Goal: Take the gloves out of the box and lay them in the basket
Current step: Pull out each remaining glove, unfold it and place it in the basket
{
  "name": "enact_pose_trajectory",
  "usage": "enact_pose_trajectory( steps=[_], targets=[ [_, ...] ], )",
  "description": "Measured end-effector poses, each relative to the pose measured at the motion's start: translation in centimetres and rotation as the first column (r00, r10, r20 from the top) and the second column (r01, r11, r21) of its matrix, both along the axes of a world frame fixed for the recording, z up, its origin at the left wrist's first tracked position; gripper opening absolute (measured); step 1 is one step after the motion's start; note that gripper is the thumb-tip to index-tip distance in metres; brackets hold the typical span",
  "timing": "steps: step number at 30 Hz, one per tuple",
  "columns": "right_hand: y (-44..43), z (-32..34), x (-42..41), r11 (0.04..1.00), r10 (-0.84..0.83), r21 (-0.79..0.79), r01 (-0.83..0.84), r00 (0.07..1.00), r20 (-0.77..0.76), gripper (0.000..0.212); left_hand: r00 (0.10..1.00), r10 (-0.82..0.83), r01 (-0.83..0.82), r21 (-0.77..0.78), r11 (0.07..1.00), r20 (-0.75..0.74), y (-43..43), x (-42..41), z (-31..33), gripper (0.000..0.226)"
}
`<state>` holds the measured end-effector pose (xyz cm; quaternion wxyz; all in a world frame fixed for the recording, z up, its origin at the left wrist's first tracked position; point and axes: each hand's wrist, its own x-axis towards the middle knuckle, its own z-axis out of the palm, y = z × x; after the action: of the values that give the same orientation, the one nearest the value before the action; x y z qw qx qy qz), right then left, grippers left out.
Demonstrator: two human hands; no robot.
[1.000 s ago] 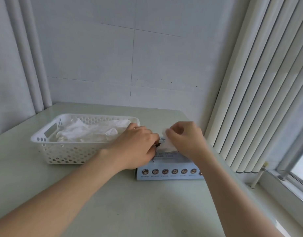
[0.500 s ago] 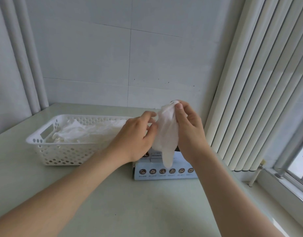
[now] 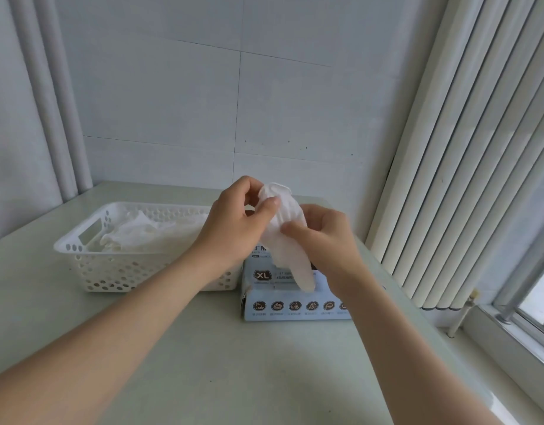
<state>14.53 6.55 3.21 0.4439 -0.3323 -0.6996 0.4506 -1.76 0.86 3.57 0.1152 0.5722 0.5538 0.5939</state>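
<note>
We count two hands, the left hand and the right hand, and one glove pinched between them. We see one box, one basket and one table. A heap of gloves lies in the basket; we cannot tell how many. Two pipes stand in the far left corner

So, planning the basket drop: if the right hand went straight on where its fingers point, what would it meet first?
Probably the left hand, just beyond the glove both hands pinch; the basket comes after, though depth is unclear.
</note>
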Motion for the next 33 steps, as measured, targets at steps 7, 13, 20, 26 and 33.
enact_pose_trajectory(
  steps=[7, 13, 20, 26, 33],
  targets=[
    [0.2, -0.1, -0.1, 0.996, -0.087, 0.008, 0.089, 0.990, -0.115, 0.017, 0.992, 0.028, -0.023, -0.043, 0.999, 0.124, -0.5, -0.4, 0.5, 0.057],
    [1.0, -0.3, -0.2, 0.954, -0.213, 0.170, 0.248, 0.956, -0.199, 0.019, 0.979, -0.066, 0.094, -0.143, 0.985, 0.193, -0.1, -1.0, 0.7, 0.022],
    [0.5, 0.0, -0.4, 0.914, -0.129, 0.359, 0.188, 0.975, -0.183, 0.023, 0.944, -0.234, 0.271, -0.141, 0.952, 0.234, -0.9, -0.5, 1.7, 0.033],
    [0.3, -0.3, -0.3, 0.910, -0.110, 0.387, 0.152, 0.985, -0.129, 0.011, 0.969, -0.199, 0.212, -0.077, 0.974, 0.149, -0.6, -0.7, 1.3, 0.026],
    [1.1, -0.2, 0.6, 0.974, -0.099, 0.217, 0.066, 0.984, 0.145, 0.003, 0.991, 0.071, -0.065, 0.057, 0.996, -0.115, -0.2, -1.7, 1.5, 0.025]
  ],
)
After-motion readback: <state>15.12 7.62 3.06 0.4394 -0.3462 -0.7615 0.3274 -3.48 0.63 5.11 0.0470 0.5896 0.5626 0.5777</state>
